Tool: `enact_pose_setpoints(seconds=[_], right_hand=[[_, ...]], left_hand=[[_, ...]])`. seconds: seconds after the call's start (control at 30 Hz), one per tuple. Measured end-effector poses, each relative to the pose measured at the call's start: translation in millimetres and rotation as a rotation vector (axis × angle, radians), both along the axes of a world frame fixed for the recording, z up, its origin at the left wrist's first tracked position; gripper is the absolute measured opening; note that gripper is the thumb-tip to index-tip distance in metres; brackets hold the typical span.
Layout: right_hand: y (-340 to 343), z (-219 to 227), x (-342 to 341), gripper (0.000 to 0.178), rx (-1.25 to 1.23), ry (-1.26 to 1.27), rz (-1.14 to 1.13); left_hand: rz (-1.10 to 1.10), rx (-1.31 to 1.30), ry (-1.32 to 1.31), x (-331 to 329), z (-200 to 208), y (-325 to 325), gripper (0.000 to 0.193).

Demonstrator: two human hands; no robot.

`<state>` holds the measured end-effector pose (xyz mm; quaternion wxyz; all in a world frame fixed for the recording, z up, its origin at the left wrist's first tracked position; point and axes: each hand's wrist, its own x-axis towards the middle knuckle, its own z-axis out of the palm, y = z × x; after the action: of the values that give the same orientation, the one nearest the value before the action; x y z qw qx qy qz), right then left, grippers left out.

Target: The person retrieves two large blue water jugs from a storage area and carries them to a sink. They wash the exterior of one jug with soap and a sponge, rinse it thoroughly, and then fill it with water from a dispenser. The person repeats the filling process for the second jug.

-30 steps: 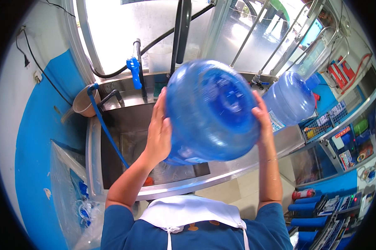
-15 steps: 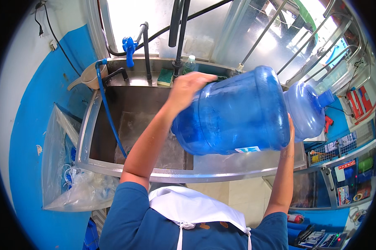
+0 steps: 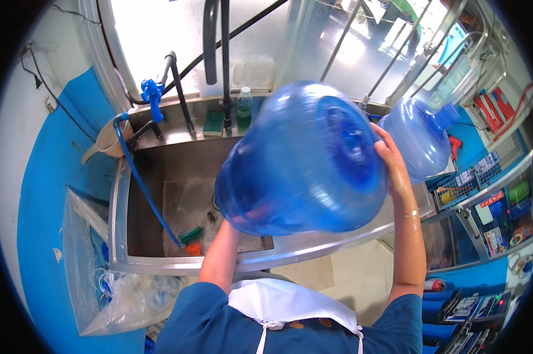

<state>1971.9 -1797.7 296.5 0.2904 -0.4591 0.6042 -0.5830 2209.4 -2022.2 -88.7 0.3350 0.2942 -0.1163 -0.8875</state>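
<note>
A large blue water jug [image 3: 290, 171], partly blurred, is held tilted in the air over the right part of the steel sink [image 3: 184, 194]. Its round base faces up and to the right, and its neck is hidden. My right hand [image 3: 392, 162] is closed round the rim of the base, thumb on the base. Under the jug's lower left end is my left hand [image 3: 249, 215], bearing it from below; its fingers show only dimly through the blue plastic. Down in the sink lie a green brush [image 3: 191, 235] and an orange piece [image 3: 193, 249] beside the end of a blue hose [image 3: 145, 186].
Another clear blue jug [image 3: 417, 138] stands on the right. Along the sink's back ledge are a green sponge [image 3: 213, 123], a green-bottomed bottle [image 3: 244, 109] and a blue-handled tap [image 3: 153, 97]. A dipper [image 3: 110, 138] sits left, above a plastic bag [image 3: 125, 301].
The jug has swung so its base turns up toward me. My left hand has gone from its top to underneath, and my right hand has risen along the base. The brush has come into sight.
</note>
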Motion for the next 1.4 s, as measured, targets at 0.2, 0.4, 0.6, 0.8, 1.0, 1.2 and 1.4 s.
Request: enact_pose_setpoints(seconds=[0.2,0.4,0.6,0.8,1.0,1.2,1.4], right_hand=[[-22.2,-34.4,-13.0,0.05,-0.058,-0.255,0.253],[-3.1,-173.2,-104.3,0.04,0.18,1.184,0.012],[45.6,-223.8,-204.2,0.036,0.159,1.39,0.192],[-5.4,-194.7,-237.8,0.059,0.055,1.201,-0.007],[-188.7,-170.8,-208.3,0.072,-0.095,1.285,0.163],[-245.3,-159.5,-221.2,0.057,0.105,1.269,0.416],[-255.7,-137.5,-218.5,0.06,0.224,1.524,0.457]], left_hand=[[0.15,0.006,-0.037,42.1,3.5,53.4,0.041],[0.339,-0.035,-0.104,54.4,8.4,80.8,0.042],[0.584,-0.073,-0.186,55.7,15.8,119.5,0.043],[0.853,-0.088,-0.274,44.3,30.5,164.0,0.044],[1.047,-0.201,-0.296,25.1,70.8,129.3,0.045],[1.165,-0.149,-0.331,21.4,60.2,179.3,0.046],[1.226,-0.121,-0.356,16.5,48.8,206.4,0.047]])
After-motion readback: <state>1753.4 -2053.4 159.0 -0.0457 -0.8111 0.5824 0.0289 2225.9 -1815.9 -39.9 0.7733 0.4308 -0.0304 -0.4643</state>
